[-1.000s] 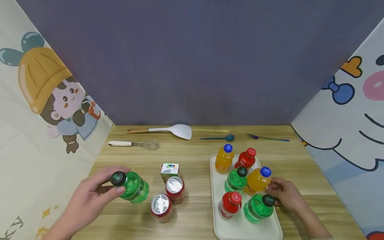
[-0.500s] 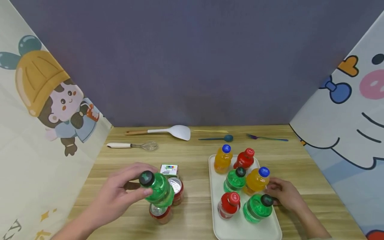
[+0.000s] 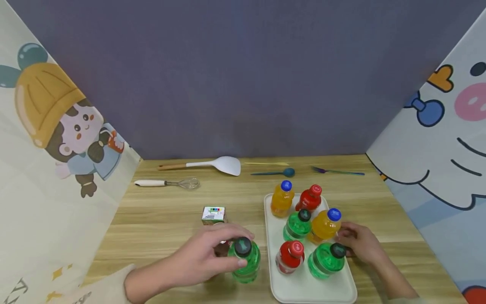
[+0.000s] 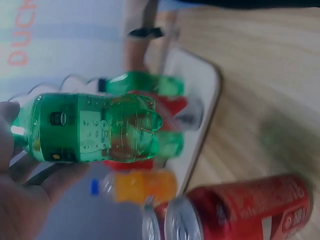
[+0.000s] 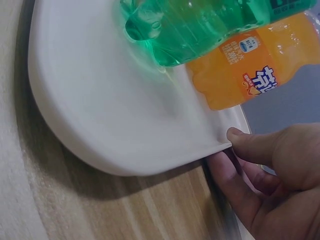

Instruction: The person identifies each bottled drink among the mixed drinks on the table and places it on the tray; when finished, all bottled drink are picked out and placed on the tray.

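My left hand (image 3: 212,255) grips a green soda bottle (image 3: 247,270) by its upper part, close to the tray's left edge. In the left wrist view that bottle (image 4: 95,128) hangs above the tabletop, its base toward the tray. My right hand (image 3: 360,245) pinches the right rim of the cream tray (image 3: 303,293); the right wrist view shows thumb above the rim and fingers beneath. Standing on the tray are two green bottles (image 3: 327,261), two orange soda bottles (image 3: 325,228) and two red-capped bottles (image 3: 290,257).
Two red cans (image 4: 260,210) stand beside the left hand, mostly hidden by it in the head view. A small carton (image 3: 214,214) is behind them. Along the back lie a white spatula (image 3: 228,165), a whisk (image 3: 167,183), a spoon (image 3: 273,173), a fork (image 3: 338,172) and a gold utensil (image 3: 267,163).
My left hand has carried the green bottle rightward, past the cans, to beside the tray. My right hand stays at the tray's rim.
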